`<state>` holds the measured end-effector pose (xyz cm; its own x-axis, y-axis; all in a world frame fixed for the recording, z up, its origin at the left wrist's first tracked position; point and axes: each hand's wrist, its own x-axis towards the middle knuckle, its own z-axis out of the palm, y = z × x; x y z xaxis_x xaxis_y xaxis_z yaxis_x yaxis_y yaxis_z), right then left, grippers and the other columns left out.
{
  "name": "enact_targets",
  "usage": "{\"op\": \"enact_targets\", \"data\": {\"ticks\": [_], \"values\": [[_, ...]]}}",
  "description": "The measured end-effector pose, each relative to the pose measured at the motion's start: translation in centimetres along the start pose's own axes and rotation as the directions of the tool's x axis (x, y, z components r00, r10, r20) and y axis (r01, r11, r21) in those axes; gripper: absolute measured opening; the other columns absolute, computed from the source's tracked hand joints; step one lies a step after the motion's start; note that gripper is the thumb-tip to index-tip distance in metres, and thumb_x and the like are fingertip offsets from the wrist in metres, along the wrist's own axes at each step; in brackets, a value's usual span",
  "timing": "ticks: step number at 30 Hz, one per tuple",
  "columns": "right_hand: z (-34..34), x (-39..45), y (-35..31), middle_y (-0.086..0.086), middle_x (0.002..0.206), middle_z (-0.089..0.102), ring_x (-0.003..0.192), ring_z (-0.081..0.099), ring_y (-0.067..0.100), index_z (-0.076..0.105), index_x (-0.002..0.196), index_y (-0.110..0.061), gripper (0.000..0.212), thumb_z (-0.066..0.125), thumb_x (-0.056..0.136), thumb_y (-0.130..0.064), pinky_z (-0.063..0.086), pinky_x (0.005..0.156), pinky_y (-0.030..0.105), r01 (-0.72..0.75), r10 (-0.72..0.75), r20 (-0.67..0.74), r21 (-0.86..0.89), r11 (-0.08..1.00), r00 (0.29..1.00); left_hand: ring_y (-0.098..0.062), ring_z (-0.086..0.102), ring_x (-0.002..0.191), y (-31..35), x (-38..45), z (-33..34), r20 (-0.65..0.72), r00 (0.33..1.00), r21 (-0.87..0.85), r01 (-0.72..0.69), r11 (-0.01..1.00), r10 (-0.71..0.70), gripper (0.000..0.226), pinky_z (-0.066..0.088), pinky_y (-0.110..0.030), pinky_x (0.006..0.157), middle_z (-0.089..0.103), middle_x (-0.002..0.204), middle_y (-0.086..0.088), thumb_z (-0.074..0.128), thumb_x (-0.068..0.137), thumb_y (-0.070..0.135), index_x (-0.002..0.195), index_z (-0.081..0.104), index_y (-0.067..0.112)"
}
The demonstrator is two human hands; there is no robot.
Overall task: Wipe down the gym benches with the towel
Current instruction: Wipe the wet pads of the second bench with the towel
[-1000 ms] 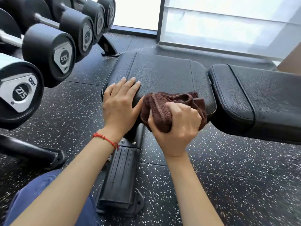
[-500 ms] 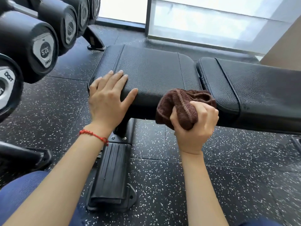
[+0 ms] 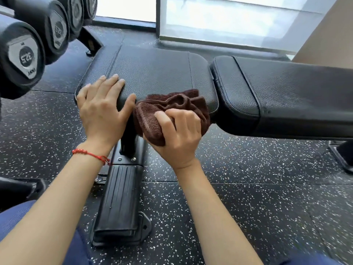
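The right hand (image 3: pixel 177 131) grips a bunched brown towel (image 3: pixel 172 108), fingers curled round the wad, and presses it against the near edge of the seat pad (image 3: pixel 152 69), where the top rolls over into the side face. Bunching the cloth likely gives the palm a thick pad to push with, and working from the edge lets it catch both the top and the front lip in one pass. The left hand (image 3: pixel 103 108) lies flat on the pad's near left corner, fingers straight and together, thumb spread toward the towel and nearly touching it; it seems placed there to brace the body while the other arm scrubs. The bench runs left to right across the view: the seat pad on the left, then a narrow gap, then the longer back pad (image 3: pixel 286 92) stretching off to the right edge, so its long axis lies crosswise to the person. The towel sits on the seat pad's near right part, short of the gap. Dumbbells (image 3: pixel 24 54) hang on a rack at upper left.
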<state>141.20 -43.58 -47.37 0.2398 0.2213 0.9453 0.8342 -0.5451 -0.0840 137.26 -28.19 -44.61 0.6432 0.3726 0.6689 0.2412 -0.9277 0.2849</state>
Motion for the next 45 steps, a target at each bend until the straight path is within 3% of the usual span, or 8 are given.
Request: {"op": "enact_targets", "data": {"ticks": [3,8,11,15,18,23,35,45], "values": [[-0.8,-0.4,1.0,0.011,0.079,0.064,0.075,0.056,0.027,0.055,0.098,-0.012,0.041,0.081,0.066,-0.016,0.042,0.077,0.035,0.001,-0.001,0.004,0.001,1.0,1.0,-0.027,0.04,0.129,-0.1,0.0,-0.3,0.032,0.999,0.007,-0.01,1.0,0.01,0.057,0.017,-0.037,0.105,0.053,0.134,-0.011,0.035,0.09,0.047,0.123,0.057,0.007],[-3.7,-1.0,3.4,0.015,0.081,0.063,0.079,0.053,0.026,0.053,0.1,-0.01,0.038,0.07,0.076,-0.033,0.041,0.077,0.038,-0.122,0.121,-0.01,-0.033,0.992,0.993,-0.03,0.04,0.129,2.5,-0.5,-0.6,-0.008,1.0,-0.056,0.006,0.998,-0.006,0.041,0.019,-0.043,0.107,0.053,0.132,-0.015,0.045,0.092,0.027,0.122,0.058,0.002],[-6.3,-0.8,6.1,0.016,0.083,0.063,0.082,0.052,0.025,0.054,0.1,-0.009,0.033,0.061,0.087,-0.039,0.04,0.08,0.035,-0.2,0.199,-0.103,-0.005,0.98,0.975,-0.031,0.043,0.127,6.2,-1.1,0.0,-0.022,0.994,-0.083,-0.108,0.991,0.106,0.04,0.021,-0.044,0.106,0.055,0.13,-0.014,0.048,0.091,0.026,0.123,0.058,0.004],[-9.0,-1.1,10.3,0.016,0.083,0.064,0.084,0.053,0.024,0.056,0.101,-0.009,0.034,0.061,0.087,-0.04,0.04,0.083,0.035,-0.158,0.141,-0.161,-0.104,0.982,0.977,-0.031,0.046,0.124,12.2,-1.2,2.2,0.006,0.955,-0.141,-0.294,0.945,0.298,0.041,0.023,-0.045,0.105,0.057,0.127,-0.014,0.046,0.09,0.029,0.12,0.06,0.005],[-10.1,-1.6,13.6,0.015,0.085,0.064,0.084,0.052,0.023,0.055,0.1,-0.011,0.033,0.063,0.085,-0.039,0.041,0.081,0.036,-0.238,0.211,-0.169,-0.159,0.958,0.963,-0.029,0.05,0.121,15.2,-1.0,4.3,0.031,0.929,-0.096,-0.364,0.926,0.368,0.039,0.024,-0.045,0.103,0.06,0.124,-0.012,0.046,0.09,0.031,0.117,0.062,0.009],[-10.7,-1.9,16.5,0.013,0.086,0.064,0.084,0.053,0.023,0.053,0.099,-0.013,0.033,0.066,0.083,-0.038,0.041,0.08,0.036,-0.258,0.248,-0.119,-0.076,0.963,0.961,-0.025,0.06,0.109,15.6,-0.8,6.4,-0.045,0.944,0.05,-0.325,0.944,0.328,0.027,0.034,-0.04,0.095,0.067,0.115,-0.003,0.052,0.091,0.03,0.105,0.07,0.017],[-11.6,-1.8,18.0,0.013,0.083,0.063,0.082,0.053,0.022,0.056,0.095,-0.012,0.03,0.067,0.08,-0.035,0.045,0.077,0.038,-0.387,0.378,-0.224,0.003,0.922,0.898,-0.021,0.062,0.106,16.1,-1.1,6.9,-0.14,0.955,0.047,-0.257,0.965,0.261,0.021,0.038,-0.038,0.095,0.068,0.113,0.0,0.056,0.088,0.028,0.099,0.073,0.02],[-10.8,-1.1,16.3,0.011,0.08,0.064,0.078,0.056,0.025,0.067,0.085,-0.003,0.034,0.068,0.076,-0.037,0.041,0.079,0.034,-0.375,0.361,-0.199,-0.037,0.926,0.911,-0.017,0.06,0.104,18.4,0.0,6.0,-0.081,0.99,-0.137,0.102,0.985,-0.113,0.024,0.03,-0.03,0.095,0.07,0.106,0.006,0.054,0.084,0.031,0.086,0.075,0.02]]}}
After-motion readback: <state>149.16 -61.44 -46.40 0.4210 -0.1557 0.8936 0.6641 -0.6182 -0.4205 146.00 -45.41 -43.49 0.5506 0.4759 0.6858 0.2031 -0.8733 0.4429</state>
